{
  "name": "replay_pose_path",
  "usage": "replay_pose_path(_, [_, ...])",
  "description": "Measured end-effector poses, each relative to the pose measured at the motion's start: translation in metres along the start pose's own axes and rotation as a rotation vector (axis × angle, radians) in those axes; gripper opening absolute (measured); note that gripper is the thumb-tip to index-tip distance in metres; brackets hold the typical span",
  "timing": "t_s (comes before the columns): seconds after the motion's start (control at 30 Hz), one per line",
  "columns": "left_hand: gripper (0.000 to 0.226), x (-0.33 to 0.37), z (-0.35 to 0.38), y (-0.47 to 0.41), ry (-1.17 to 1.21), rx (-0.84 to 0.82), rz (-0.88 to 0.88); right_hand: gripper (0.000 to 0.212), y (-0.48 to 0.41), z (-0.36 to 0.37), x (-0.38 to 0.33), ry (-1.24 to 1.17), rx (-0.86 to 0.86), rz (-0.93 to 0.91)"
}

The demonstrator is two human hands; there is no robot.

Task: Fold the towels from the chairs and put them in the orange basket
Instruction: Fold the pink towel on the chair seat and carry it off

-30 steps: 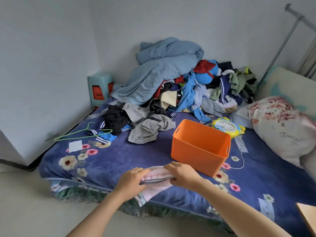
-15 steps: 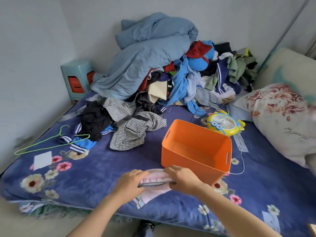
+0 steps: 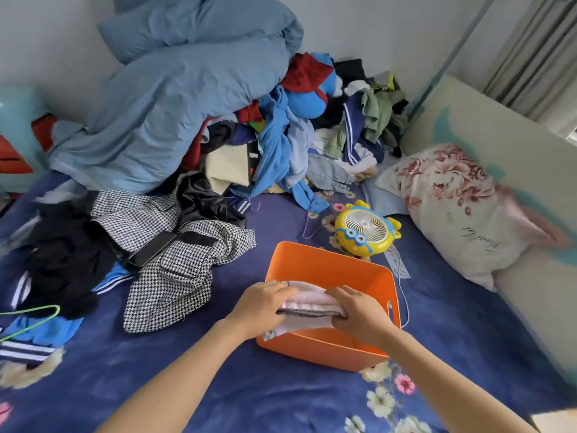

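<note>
**Placing stage, seen from the head camera.** Nearest the viewer, the orange basket [image 3: 327,354] is shown standing on a floral blue bedspread [image 3: 218,385]. The folded towel [image 3: 309,304], pink with a dark edge, is held over the basket's mouth, just inside its near wall. The towel's long axis is laid left to right, parallel to that wall. The left hand [image 3: 262,304] is curled over the towel's left end and the right hand [image 3: 359,314] over its right end, so both ends are gripped.

The towel thus lies between the hands and above the basket's interior. The coming move is judged to be a straight lowering, shared equally by both hands. A loose pink flap is seen at the near wall's left corner and may catch on the rim.

Left of the basket a houndstooth garment [image 3: 175,276] is spread. Just beyond the basket lies a yellow fan [image 3: 363,228], and farther beyond, a clothes pile [image 3: 281,145].
</note>
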State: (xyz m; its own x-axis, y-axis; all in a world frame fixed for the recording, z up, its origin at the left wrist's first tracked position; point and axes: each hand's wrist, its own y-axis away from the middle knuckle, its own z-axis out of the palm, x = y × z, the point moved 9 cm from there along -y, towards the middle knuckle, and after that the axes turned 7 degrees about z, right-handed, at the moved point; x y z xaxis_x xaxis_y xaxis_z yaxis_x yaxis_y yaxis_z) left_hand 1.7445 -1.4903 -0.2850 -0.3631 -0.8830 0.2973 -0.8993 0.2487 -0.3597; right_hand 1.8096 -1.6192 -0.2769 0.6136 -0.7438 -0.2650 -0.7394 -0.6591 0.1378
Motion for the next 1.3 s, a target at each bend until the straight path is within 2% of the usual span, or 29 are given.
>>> replay_pose_path(0.2, [0.043, -0.007, 0.044, -0.051, 0.053, -0.241, 0.070, 0.044, -0.009, 0.008, 0.048, -0.058, -0.019, 0.139])
replay_pose_path(0.4, [0.044, -0.022, 0.075, -0.084, 0.073, -0.284, -0.023, 0.045, -0.034, 0.020, 0.084, -0.133, -0.044, 0.207])
replay_pose_path(0.5, [0.044, -0.036, 0.103, -0.089, 0.079, -0.392, -0.079, 0.045, -0.053, 0.042, 0.098, -0.158, -0.078, 0.216])
replay_pose_path(0.63, [0.036, -0.061, 0.149, -0.098, -0.068, -0.573, -0.139, 0.045, -0.086, 0.084, 0.121, -0.172, -0.145, 0.250])
replay_pose_path(0.7, [0.043, -0.077, 0.171, -0.105, -0.099, -0.579, -0.161, 0.042, -0.105, 0.101, 0.130, -0.167, -0.105, 0.255])
replay_pose_path(0.77, [0.058, -0.094, 0.190, -0.105, -0.144, -0.631, -0.193, 0.042, -0.122, 0.118, 0.130, -0.171, -0.050, 0.180])
replay_pose_path(0.83, [0.058, -0.108, 0.216, -0.099, -0.230, -0.603, -0.179, 0.047, -0.134, 0.149, 0.132, -0.119, -0.102, 0.120])
replay_pose_path(0.87, [0.058, -0.111, 0.231, -0.090, -0.234, -0.644, -0.173, 0.053, -0.137, 0.169, 0.133, -0.085, -0.152, 0.092])
replay_pose_path(0.93, [0.063, -0.121, 0.262, -0.062, -0.252, -0.811, -0.196, 0.073, -0.138, 0.223, 0.133, 0.014, -0.349, 0.044])
replay_pose_path(0.97, [0.066, -0.126, 0.278, -0.042, -0.276, -0.945, -0.219, 0.075, -0.133, 0.248, 0.134, 0.023, -0.455, 0.041])
replay_pose_path(1.07, [0.069, -0.138, 0.312, 0.009, -0.244, -1.201, -0.337, 0.061, -0.128, 0.291, 0.136, -0.007, -0.602, 0.083])
replay_pose_path(1.2, [0.072, -0.136, 0.328, 0.011, -0.198, -1.158, -0.391, 0.051, -0.134, 0.310, 0.139, -0.049, -0.593, 0.161])
replay_pose_path(1.3, [0.066, -0.139, 0.341, 0.012, -0.181, -1.175, -0.408, 0.053, -0.136, 0.326, 0.141, -0.061, -0.653, 0.167])
